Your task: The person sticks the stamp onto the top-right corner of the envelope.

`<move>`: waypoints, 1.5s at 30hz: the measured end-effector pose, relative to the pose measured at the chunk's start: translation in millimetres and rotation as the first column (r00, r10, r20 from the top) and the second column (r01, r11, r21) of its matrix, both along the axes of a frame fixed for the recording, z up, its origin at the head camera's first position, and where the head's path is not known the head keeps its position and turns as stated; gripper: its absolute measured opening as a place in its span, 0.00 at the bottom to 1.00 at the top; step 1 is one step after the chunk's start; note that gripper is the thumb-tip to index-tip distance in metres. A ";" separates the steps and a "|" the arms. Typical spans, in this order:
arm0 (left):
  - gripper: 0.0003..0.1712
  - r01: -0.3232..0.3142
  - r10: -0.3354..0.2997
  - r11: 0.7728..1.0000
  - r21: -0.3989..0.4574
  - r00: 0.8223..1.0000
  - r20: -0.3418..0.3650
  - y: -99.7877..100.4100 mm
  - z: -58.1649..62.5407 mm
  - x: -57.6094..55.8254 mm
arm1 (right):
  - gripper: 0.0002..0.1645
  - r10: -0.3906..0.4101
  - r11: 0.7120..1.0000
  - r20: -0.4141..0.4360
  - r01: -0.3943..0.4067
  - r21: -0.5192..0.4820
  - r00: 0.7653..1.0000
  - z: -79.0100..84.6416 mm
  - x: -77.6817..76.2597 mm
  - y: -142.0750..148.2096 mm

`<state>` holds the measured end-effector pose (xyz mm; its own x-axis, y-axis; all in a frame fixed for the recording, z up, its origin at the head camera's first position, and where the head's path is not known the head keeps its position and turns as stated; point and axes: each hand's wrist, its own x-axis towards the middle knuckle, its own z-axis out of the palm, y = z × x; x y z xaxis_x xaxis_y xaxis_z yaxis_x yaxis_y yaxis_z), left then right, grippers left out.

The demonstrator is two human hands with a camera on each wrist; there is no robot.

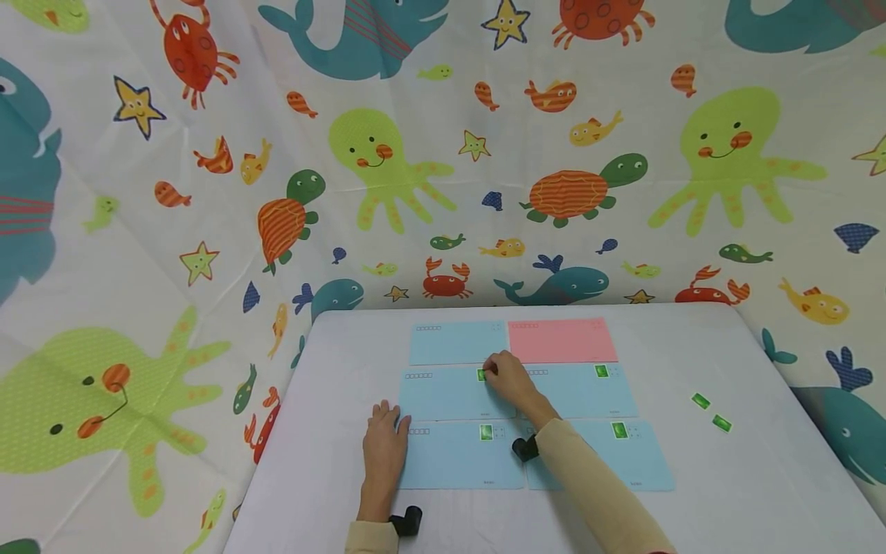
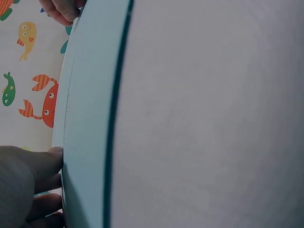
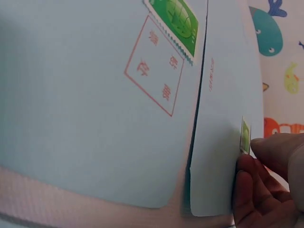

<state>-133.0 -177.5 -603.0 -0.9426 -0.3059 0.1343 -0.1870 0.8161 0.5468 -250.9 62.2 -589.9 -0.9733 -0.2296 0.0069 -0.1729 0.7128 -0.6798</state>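
My right hand (image 1: 511,380) is at the top right of the middle-left blue envelope (image 1: 443,396), pinching a green stamp (image 3: 245,136) between thumb and fingertips. In the head view the fingers partly cover this stamp. My left hand (image 1: 384,446) rests with extended fingers on the table at the left edge of the lower-left blue envelope (image 1: 457,465), its thumb side near the edge. That envelope bears a green stamp (image 1: 486,432) beside its printed square. The middle-right envelope (image 1: 581,400) and lower-right envelope (image 1: 637,462) each bear a stamp too.
Two loose green stamps, an upper one (image 1: 701,401) and a lower one (image 1: 722,423), lie on the white table (image 1: 754,477) at right. In the back row are a blue envelope (image 1: 457,346) and a pink envelope (image 1: 561,342). A sea-animal curtain (image 1: 415,254) hangs behind.
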 end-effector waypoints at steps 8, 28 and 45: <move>0.23 -0.004 0.004 1.000 0.016 1.000 0.003 0.5 0.6 0.6 | 0.08 0.001 0.998 0.050 0.002 -0.065 0.999 3.9 1.9 6.2; 0.23 -0.005 0.005 1.000 0.005 1.000 0.008 0.3 0.2 2.3 | 0.11 0.001 0.998 0.043 0.002 -0.058 0.999 22.6 19.3 22.1; 0.22 0.001 -0.001 1.000 0.002 0.999 -0.032 -0.9 -2.2 2.8 | 0.14 0.009 0.999 -0.018 -0.009 -0.032 1.000 51.0 51.7 46.5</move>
<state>-130.2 -178.3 -605.2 -0.9380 -0.3053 0.1640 -0.1683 0.8150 0.5545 -199.1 108.7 -538.9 -0.9708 -0.2376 0.0317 -0.1914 0.6887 -0.6993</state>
